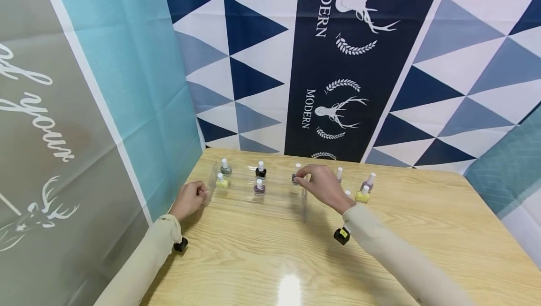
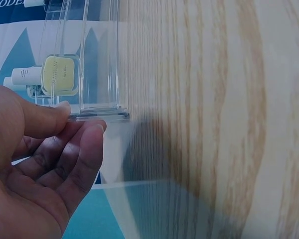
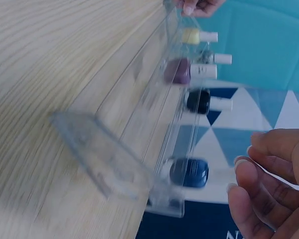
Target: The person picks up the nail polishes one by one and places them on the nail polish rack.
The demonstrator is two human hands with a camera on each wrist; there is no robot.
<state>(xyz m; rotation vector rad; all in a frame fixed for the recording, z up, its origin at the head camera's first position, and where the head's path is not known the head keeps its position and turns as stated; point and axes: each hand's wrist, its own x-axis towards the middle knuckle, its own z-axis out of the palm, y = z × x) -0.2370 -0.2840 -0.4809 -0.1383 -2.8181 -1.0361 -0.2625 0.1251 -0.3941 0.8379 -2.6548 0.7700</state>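
Note:
A clear acrylic rack point(image 1: 304, 205) stands on the table with nail polish bottles on its tiers. My left hand point(image 1: 191, 199) pinches the rack's left side panel between thumb and fingers. My right hand point(image 1: 323, 184) is at the rack's right end, its loosely bent fingertips beside the white cap of a blue nail polish bottle point(image 3: 189, 173); no firm grip shows. On the back tier also stand a black bottle point(image 1: 260, 173) and a grey-green bottle point(image 1: 226, 171). The front tier bears a purple bottle point(image 1: 259, 188) and a yellow bottle point(image 1: 221, 183).
Right of the rack, a second yellow bottle point(image 1: 362, 196) and a mauve bottle point(image 1: 368, 184) stand on the wooden table point(image 1: 236, 259). Another white cap point(image 1: 339, 172) shows behind my right hand. Patterned cloth point(image 1: 258, 62) hangs behind and at the sides.

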